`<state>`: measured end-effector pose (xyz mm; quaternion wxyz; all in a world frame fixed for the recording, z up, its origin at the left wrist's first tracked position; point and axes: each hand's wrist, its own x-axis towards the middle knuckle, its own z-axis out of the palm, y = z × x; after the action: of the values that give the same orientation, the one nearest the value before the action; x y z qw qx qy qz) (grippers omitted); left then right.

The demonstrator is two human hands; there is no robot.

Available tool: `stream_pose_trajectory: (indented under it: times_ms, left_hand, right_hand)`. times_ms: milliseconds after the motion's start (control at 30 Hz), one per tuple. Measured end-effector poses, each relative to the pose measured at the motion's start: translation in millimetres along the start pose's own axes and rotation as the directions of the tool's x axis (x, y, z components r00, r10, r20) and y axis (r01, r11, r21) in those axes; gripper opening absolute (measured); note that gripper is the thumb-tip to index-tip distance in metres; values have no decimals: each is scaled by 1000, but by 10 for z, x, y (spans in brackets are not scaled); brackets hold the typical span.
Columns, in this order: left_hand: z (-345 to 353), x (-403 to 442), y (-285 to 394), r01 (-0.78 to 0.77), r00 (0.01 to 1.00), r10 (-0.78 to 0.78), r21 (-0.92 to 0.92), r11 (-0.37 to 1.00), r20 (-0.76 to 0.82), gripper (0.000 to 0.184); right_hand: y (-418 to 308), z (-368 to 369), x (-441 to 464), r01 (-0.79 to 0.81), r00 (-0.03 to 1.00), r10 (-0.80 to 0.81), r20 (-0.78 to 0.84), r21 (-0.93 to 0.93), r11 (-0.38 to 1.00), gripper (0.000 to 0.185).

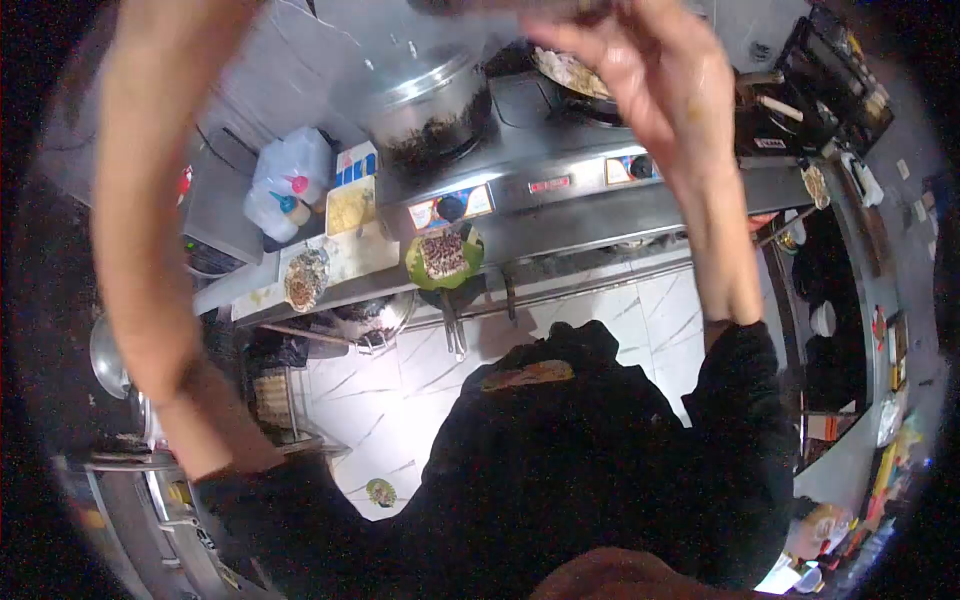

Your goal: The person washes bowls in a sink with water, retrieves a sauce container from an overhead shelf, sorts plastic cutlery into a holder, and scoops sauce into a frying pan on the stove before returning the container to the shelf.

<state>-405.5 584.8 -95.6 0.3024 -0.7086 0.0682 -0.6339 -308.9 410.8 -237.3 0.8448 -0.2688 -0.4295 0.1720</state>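
Both my arms are raised close to the camera. My left forearm blurs past the top edge, so my left hand is out of view. My right hand (pixel 645 75) is at the top, blurred and partly cut off, its fingers pointing left; whether it holds anything cannot be told. A dark blurred shape at the top edge is too cropped to name. Partly behind my right hand, a pan (pixel 572 75) of pale food sits on the stove. Left of it stands a large metal pot (pixel 430 108) with sooty sides.
On the counter are a green-rimmed bowl (pixel 445 256) of speckled food, a dish (pixel 305 278), a tray (pixel 352 205) of yellow food and squeeze bottles (pixel 290 205). A metal handle (pixel 454 330) juts out over the tiled floor (pixel 370 420). Shelves (pixel 880 400) line the right side.
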Motion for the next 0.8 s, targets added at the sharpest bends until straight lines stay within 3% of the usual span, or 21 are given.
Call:
stream_pose_trajectory:
  times_ms: [133, 167, 200, 267, 300, 467, 600, 800]
  left_hand:
    - [-242, -806, 518, 96, 987, -65, -211, 973, 149, 33]
    - [-259, -991, 641, 118, 981, -70, -265, 957, 183, 34]
    - [-277, -1190, 785, 146, 972, -74, -325, 934, 221, 34]
    - [-216, -1556, 1027, 158, 985, -90, -564, 810, 147, 37]
    - [-264, -1721, 1148, 250, 958, -102, -610, 752, 267, 36]
    - [-215, -2559, 1722, 341, 904, -39, -662, 667, 426, 35]
    - [-118, -3105, 2117, 350, 869, 8, -627, 696, 495, 35]
    - [95, -3633, 2507, 448, 827, 44, -704, 551, 560, 41]
  right_hand:
    - [491, -350, -647, -171, 976, 166, -142, -21, 985, 36]
    - [576, -283, -815, -221, 940, 224, -259, 41, 974, 47]
    - [667, -308, -943, -251, 927, 262, -267, 76, 965, 55]
    - [869, -428, -1202, -304, 901, 334, -276, 147, 941, 71]
    - [967, -524, -1340, -341, 880, 378, -288, 171, 924, 76]
    - [1507, -1120, -1981, -444, 781, 524, -341, 288, 849, 94]
    - [1808, -1491, -2385, -496, 675, 623, -395, 382, 780, 97]
    - [2073, -1831, -2632, -545, 566, 704, -430, 446, 710, 101]
